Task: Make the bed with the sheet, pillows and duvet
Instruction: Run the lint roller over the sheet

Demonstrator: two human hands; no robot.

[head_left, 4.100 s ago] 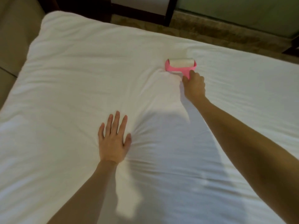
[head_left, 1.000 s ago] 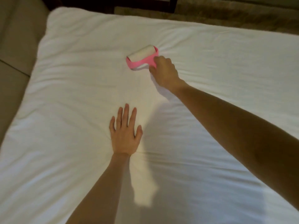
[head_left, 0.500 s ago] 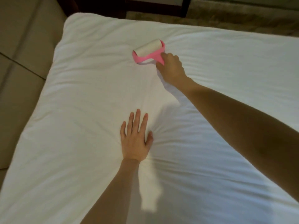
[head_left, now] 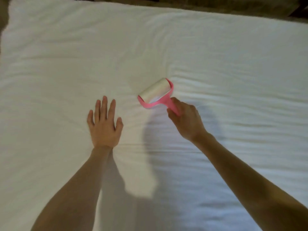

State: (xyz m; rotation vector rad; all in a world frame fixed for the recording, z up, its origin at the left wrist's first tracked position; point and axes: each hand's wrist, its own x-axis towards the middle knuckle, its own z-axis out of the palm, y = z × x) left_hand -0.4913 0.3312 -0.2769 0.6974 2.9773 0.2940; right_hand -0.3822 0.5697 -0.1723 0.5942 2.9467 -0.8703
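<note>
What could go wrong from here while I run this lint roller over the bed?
1. The roller, gripped by the right hand, may drag the loose duvet. Ripples lie just right of it, so more fabric could bunch up there.
2. The left hand presses flat but apart from the roller, so the fabric between them might not stay taut and could crease.

Brown carpet (head_left: 216,3) along top, dark furniture (head_left: 302,5) top right, dim light

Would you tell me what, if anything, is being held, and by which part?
The right hand holds the pink lint roller by its handle; the left hand lies flat, holding nothing.
</note>
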